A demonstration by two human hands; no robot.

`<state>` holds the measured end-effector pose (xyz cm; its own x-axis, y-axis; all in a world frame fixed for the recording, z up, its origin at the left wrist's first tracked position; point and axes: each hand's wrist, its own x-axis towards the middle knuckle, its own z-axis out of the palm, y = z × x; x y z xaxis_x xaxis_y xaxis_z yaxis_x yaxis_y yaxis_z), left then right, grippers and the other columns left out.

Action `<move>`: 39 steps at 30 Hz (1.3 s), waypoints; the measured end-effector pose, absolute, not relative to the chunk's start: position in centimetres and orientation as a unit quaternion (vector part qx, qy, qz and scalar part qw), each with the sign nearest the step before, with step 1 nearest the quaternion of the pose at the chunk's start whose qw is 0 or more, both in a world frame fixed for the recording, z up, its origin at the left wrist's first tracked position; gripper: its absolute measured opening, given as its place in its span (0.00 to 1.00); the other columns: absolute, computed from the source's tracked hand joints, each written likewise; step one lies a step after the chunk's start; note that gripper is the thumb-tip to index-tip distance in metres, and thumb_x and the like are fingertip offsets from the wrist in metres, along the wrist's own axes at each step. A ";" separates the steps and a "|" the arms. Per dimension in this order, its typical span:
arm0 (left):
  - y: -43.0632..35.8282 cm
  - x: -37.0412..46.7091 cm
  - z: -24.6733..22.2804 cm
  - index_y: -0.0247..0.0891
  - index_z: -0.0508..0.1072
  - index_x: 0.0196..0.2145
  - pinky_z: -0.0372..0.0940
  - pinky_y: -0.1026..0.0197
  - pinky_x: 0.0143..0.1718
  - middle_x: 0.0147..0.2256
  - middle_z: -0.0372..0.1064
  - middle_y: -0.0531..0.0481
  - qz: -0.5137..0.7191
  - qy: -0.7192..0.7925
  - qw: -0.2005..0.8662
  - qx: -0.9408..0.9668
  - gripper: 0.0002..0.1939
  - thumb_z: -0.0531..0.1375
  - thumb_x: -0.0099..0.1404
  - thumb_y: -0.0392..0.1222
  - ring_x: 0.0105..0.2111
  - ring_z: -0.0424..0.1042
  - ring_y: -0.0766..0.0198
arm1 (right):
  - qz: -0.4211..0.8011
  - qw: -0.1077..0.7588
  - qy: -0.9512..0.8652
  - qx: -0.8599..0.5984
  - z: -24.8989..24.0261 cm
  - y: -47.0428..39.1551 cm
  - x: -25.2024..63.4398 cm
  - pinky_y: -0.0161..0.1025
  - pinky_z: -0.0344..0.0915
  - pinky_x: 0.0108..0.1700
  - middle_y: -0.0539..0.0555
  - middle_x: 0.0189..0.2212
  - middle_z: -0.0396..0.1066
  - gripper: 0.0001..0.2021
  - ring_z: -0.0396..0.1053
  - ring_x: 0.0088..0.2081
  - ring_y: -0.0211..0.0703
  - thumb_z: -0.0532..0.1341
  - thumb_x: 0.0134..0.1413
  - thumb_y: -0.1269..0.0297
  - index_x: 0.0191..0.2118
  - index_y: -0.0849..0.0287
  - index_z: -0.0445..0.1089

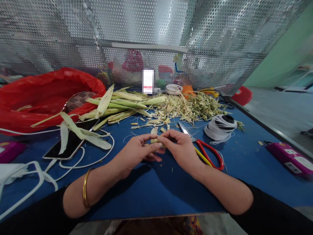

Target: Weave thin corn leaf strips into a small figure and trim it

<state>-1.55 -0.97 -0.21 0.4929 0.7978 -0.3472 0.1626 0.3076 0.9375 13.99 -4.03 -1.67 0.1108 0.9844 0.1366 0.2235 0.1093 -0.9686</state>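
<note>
Both my hands meet over the middle of the blue table. A small pale-yellow piece that looks like corn husk [154, 141] is pinched between the fingertips of my left hand [140, 148]. From the other side, my right hand [179, 148] closes its thumb and forefinger on the same piece; its fingers cover much of it. Just beyond my right hand lie scissors [212, 153] with red handles, their blades pointing away. Beside them, a yellow stick-like thing [204, 156] is partly hidden by my right wrist. Husk scraps [163, 129] lie right behind my fingertips.
Long corn husks [122, 104] and a heap of cut bits [186, 106] lie at the back. A white string spool [220, 127] stands right. At left are a red plastic bag [49, 98], a dark tablet [70, 140] and white cable [83, 163]. Perforated metal [146, 26] rises behind.
</note>
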 end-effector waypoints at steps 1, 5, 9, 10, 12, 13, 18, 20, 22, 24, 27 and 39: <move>-1.0 -1.5 -0.4 0.37 0.73 0.46 0.68 0.61 0.32 0.32 0.78 0.45 0.236 0.438 0.683 0.534 0.23 0.66 0.54 0.49 0.27 0.76 0.62 | 0.374 0.507 -0.547 -0.552 -1.7 -4.0 13.9 0.34 0.60 0.29 0.48 0.22 0.68 0.08 0.62 0.25 0.36 0.62 0.50 0.61 0.25 0.58 0.71; -0.8 -1.6 -0.9 0.34 0.76 0.39 0.68 0.64 0.31 0.26 0.76 0.48 0.247 0.427 0.691 0.528 0.16 0.66 0.55 0.46 0.23 0.73 0.67 | 0.374 0.520 -0.543 -0.543 -1.6 -4.1 14.0 0.35 0.60 0.31 0.48 0.22 0.67 0.06 0.63 0.26 0.37 0.64 0.48 0.64 0.23 0.58 0.73; -0.8 -1.8 -0.7 0.34 0.77 0.33 0.68 0.65 0.29 0.22 0.75 0.50 0.213 0.415 0.706 0.533 0.09 0.66 0.55 0.42 0.21 0.72 0.68 | 0.360 0.521 -0.557 -0.537 -1.1 -4.5 14.2 0.36 0.60 0.32 0.48 0.21 0.66 0.07 0.63 0.27 0.37 0.64 0.47 0.67 0.21 0.57 0.72; -0.8 -1.8 -0.6 0.35 0.77 0.31 0.68 0.65 0.28 0.21 0.75 0.50 0.205 0.409 0.710 0.536 0.08 0.66 0.54 0.42 0.21 0.71 0.68 | 0.351 0.519 -0.563 -0.539 -1.0 -4.5 14.1 0.36 0.59 0.31 0.48 0.21 0.66 0.07 0.62 0.26 0.37 0.63 0.47 0.67 0.21 0.58 0.71; -0.8 -1.8 -0.4 0.35 0.76 0.29 0.68 0.65 0.27 0.21 0.74 0.50 0.191 0.402 0.712 0.543 0.07 0.66 0.54 0.41 0.20 0.71 0.68 | 0.332 0.516 -0.572 -0.544 -1.0 -4.6 14.1 0.36 0.59 0.31 0.48 0.21 0.66 0.08 0.62 0.26 0.37 0.63 0.47 0.68 0.20 0.58 0.70; -0.8 -1.8 -0.4 0.34 0.76 0.28 0.68 0.65 0.28 0.21 0.74 0.50 0.186 0.402 0.711 0.546 0.07 0.66 0.54 0.41 0.20 0.71 0.68 | 0.324 0.515 -0.574 -0.548 -1.1 -4.5 14.0 0.36 0.59 0.31 0.48 0.21 0.66 0.08 0.62 0.26 0.37 0.63 0.47 0.68 0.20 0.58 0.70; -0.8 -1.9 -0.2 0.34 0.76 0.29 0.69 0.63 0.32 0.24 0.77 0.48 0.172 0.419 0.709 0.540 0.10 0.66 0.54 0.45 0.23 0.74 0.66 | 0.310 0.504 -0.594 -0.545 -1.4 -4.1 14.1 0.35 0.60 0.31 0.47 0.21 0.65 0.08 0.62 0.26 0.36 0.63 0.47 0.69 0.20 0.58 0.70; -0.7 -2.1 -0.1 0.35 0.77 0.30 0.69 0.63 0.32 0.26 0.78 0.46 0.153 0.422 0.715 0.535 0.12 0.66 0.54 0.47 0.24 0.75 0.64 | 0.297 0.502 -0.622 -0.523 -1.5 -4.0 14.1 0.35 0.60 0.31 0.47 0.21 0.65 0.09 0.62 0.26 0.36 0.63 0.49 0.69 0.20 0.58 0.70; -0.7 -2.2 0.0 0.35 0.77 0.32 0.69 0.63 0.32 0.28 0.78 0.45 0.131 0.423 0.718 0.536 0.14 0.65 0.55 0.49 0.25 0.76 0.63 | 0.278 0.502 -0.648 -0.501 -1.6 -4.1 14.2 0.34 0.60 0.31 0.47 0.22 0.65 0.09 0.63 0.26 0.36 0.63 0.50 0.70 0.21 0.58 0.70; -0.7 -2.3 0.0 0.34 0.76 0.33 0.69 0.62 0.32 0.29 0.78 0.44 0.117 0.420 0.717 0.543 0.14 0.64 0.56 0.49 0.26 0.76 0.63 | 0.270 0.498 -0.661 -0.491 -1.7 -4.1 14.2 0.34 0.61 0.30 0.47 0.22 0.65 0.09 0.63 0.26 0.36 0.63 0.51 0.71 0.22 0.58 0.70; -0.9 -2.1 -0.1 0.34 0.75 0.32 0.69 0.61 0.32 0.26 0.78 0.45 0.132 0.414 0.714 0.549 0.13 0.64 0.56 0.48 0.25 0.75 0.63 | 0.254 0.499 -0.663 -0.496 -1.6 -3.9 14.4 0.34 0.62 0.31 0.48 0.23 0.66 0.08 0.65 0.27 0.36 0.62 0.52 0.71 0.23 0.58 0.70; -1.3 -0.8 -0.8 0.34 0.72 0.28 0.64 0.71 0.28 0.24 0.71 0.55 0.370 0.442 0.689 0.439 0.13 0.66 0.55 0.47 0.23 0.69 0.73 | 0.207 0.464 -0.652 -0.563 -2.2 -4.7 13.2 0.35 0.60 0.31 0.48 0.23 0.67 0.07 0.64 0.27 0.37 0.65 0.50 0.67 0.24 0.58 0.71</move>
<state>-0.85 -1.26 -0.81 0.3363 0.8978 -0.2843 -0.1213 0.3407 0.9323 13.17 -4.74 -2.22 0.0640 0.9258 0.3725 0.5424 0.2811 -0.7917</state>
